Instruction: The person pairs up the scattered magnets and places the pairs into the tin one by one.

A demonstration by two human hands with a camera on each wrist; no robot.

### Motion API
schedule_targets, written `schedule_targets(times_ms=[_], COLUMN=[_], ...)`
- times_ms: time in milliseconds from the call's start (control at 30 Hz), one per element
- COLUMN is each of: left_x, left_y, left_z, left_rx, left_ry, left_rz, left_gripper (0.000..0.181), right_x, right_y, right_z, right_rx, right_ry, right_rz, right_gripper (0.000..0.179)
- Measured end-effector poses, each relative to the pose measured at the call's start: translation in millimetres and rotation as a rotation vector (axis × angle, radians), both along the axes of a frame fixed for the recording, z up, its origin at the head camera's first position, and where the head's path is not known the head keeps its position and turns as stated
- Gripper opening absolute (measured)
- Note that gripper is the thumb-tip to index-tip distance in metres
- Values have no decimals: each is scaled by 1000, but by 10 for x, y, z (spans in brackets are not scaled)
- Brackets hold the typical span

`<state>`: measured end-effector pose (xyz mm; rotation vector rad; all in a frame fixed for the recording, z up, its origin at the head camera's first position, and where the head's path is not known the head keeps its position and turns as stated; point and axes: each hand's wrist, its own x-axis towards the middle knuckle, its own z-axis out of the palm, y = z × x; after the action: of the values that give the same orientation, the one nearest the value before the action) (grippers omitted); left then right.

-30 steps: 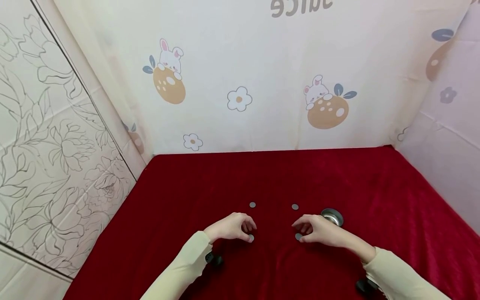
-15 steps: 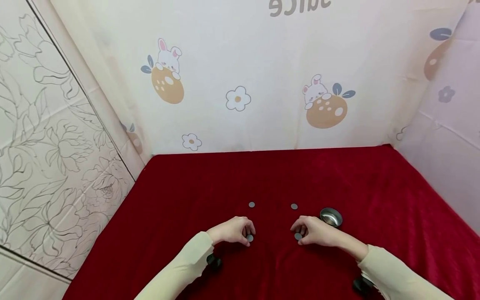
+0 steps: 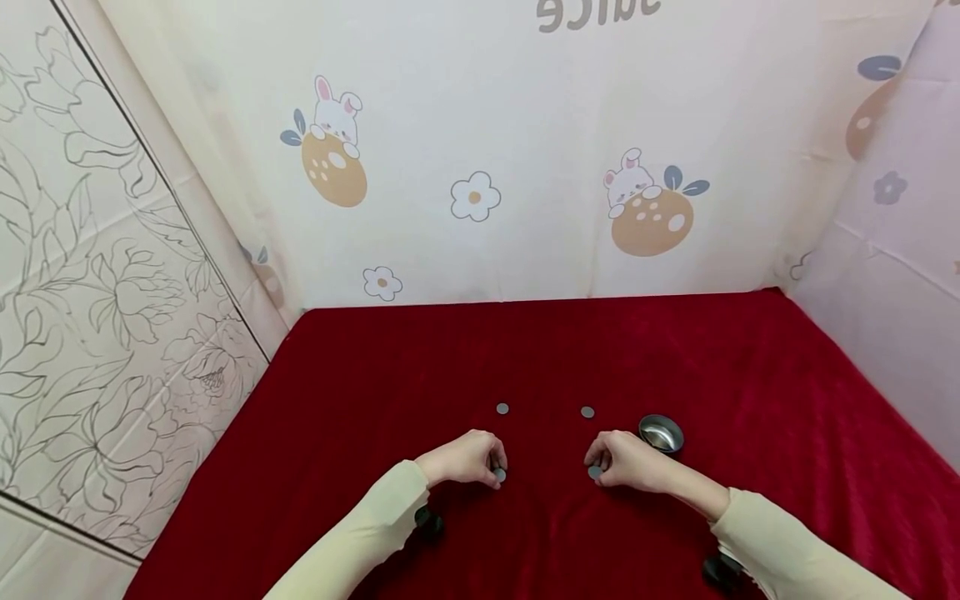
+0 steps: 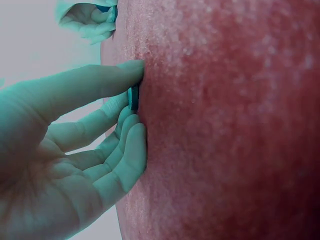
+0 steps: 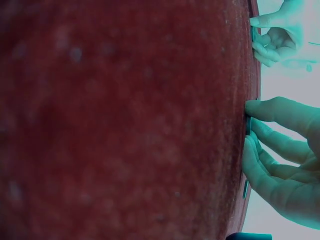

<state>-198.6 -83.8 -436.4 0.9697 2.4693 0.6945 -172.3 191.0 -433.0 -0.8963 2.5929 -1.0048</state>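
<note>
On the red cloth, my left hand point(image 3: 468, 458) curls its thumb and fingers around a small round grey disc point(image 3: 499, 475). In the left wrist view that disc point(image 4: 133, 98) shows edge-on between thumb and fingertips. My right hand point(image 3: 626, 461) does the same at a second grey disc point(image 3: 595, 472), pinched at its edges; in the right wrist view this disc point(image 5: 248, 125) is partly hidden by the fingers. Two more discs lie flat beyond the hands, one at the left point(image 3: 502, 408) and one at the right point(image 3: 587, 412).
A small round metal bowl point(image 3: 662, 434) stands just behind the right hand, close to its wrist. Red velvet cloth point(image 3: 420, 367) covers the table, up to a printed curtain point(image 3: 540, 242) at the back and patterned panels point(image 3: 135, 275) on the left.
Both hands have drawn their thumbs and fingers closer around the near discs. The right wrist has shifted slightly, so more of the bowl shows. The discs have barely moved.
</note>
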Motion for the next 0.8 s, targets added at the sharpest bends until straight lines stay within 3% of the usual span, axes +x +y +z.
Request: schedule_targets(times_ms=[800], left_x=[-67], left_y=[184], left_z=[18], left_rx=[17], left_ry=[-3], left_rz=[19], left_gripper=[11], right_x=[-48], right_y=[-108], right_z=[27], right_rx=[-11], right_ry=[17], right_rz=[9], right_gripper=[13])
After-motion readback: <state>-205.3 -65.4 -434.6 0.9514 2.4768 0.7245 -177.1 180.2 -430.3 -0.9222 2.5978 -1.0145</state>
